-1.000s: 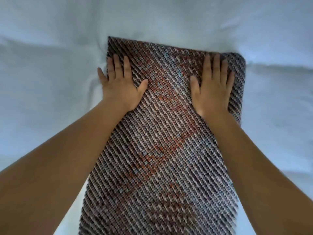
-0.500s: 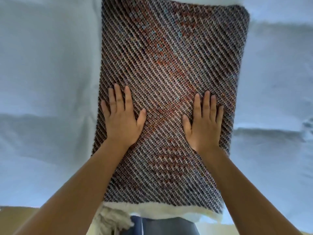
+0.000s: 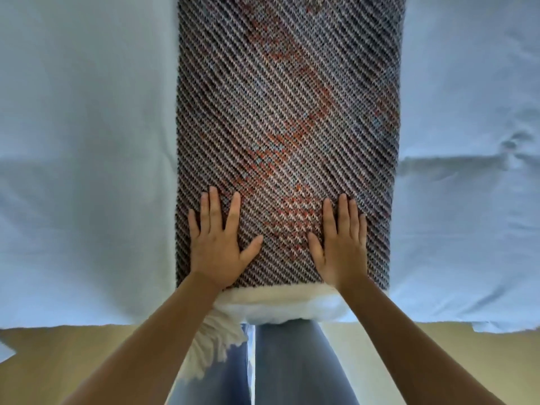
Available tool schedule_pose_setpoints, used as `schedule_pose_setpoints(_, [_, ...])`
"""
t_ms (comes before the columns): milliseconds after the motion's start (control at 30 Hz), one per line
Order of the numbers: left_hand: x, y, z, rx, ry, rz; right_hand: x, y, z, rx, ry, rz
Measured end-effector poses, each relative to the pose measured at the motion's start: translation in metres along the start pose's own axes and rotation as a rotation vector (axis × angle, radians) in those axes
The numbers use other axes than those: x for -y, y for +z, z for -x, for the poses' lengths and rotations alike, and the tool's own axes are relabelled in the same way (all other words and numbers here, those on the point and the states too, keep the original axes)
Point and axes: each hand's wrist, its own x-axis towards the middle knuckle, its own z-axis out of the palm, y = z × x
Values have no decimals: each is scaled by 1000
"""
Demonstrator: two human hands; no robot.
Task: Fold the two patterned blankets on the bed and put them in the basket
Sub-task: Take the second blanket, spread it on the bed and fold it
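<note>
Hands both flat on the blanket (image 3: 287,112), palms down. Left hand (image 3: 217,247): fingers straight, slightly spread, thumb angled out to the right. It grips nothing and only presses on the weave. Right hand (image 3: 340,247): fingers straight and close together, thumb out to the left. It presses likewise and holds nothing. The two lie side by side near the blanket's near end, with a strip of weave between the thumbs.

Blanket: folded into a long narrow strip, lying flat on the bed (image 3: 81,141). It runs from the near edge away past the top of the view (far end out of frame). Weave is dark with pale diagonal lines and rust-red patches down the middle. A thick white underside (image 3: 277,305) shows just below the wrists, at the bed's edge. A white fringe (image 3: 216,343) hangs from its left corner, in front of the jeans (image 3: 292,369).

Bed: pale blue sheet, faint creases on each side of the blanket. Below its edge, tan floor (image 3: 58,352) shows left and right. The jeans stand against the edge, between the forearms.
</note>
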Motion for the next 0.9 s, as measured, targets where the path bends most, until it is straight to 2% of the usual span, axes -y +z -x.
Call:
schedule_pose_setpoints(133, [-7, -36, -48, -113, 112, -15, 1, -32, -43, -158, -170, -49])
schedule_pose_setpoints(233, [-24, -66, -110, -123, 195, -38, 5, -61, -100, -196, -238, -20])
schedule_pose_setpoints(333, [-39, -84, -177, -151, 209, -68, 3, -86, -166, -186, -254, 49])
schedule_pose_setpoints(500, [-29, -109, -280, -241, 133, -116, -16, -116, -265, -237, -293, 103])
schedule_pose_setpoints(600, [-12, -126, -324, -299, 185, -130, -28, -130, -315, -249, -314, 120])
schedule_pose_setpoints(800, [10, -162, -372, -259, 247, -206, -25, -170, -381, -133, -409, 55])
schedule_pose_setpoints(900, [9, -183, -384, -147, 198, -260, -13, -184, -390, -130, -386, 182])
